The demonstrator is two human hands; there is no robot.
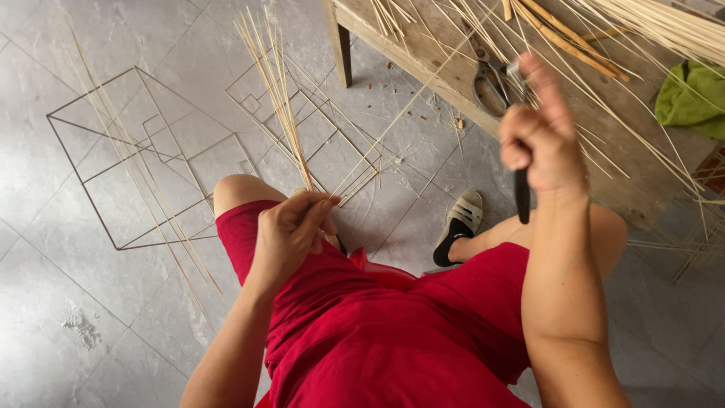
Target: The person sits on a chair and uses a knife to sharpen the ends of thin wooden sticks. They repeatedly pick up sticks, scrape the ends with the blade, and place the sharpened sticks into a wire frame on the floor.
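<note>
Fingers of your left hand (291, 227) are curled shut around the base of a bundle of thin sticks (276, 91), which fans up toward the upper middle of the frame; your right hand (540, 132), raised at upper right, is closed on a dark-handled tool (522, 196), seemingly a knife, handle hanging below the fist. You look to be mid-way through trimming sticks; bringing blade to bundle needs a steady, careful approach. Scissors (491, 79) lie on the desk (634, 185).

Craft workshop, home-style: rough wooden desk (453, 57) strewn with thin bamboo splints (649, 23) and scissors (489, 83) just beyond the fingers; stick-built frames (143, 151) lying on grey tiled floor (68, 302) beside them.
</note>
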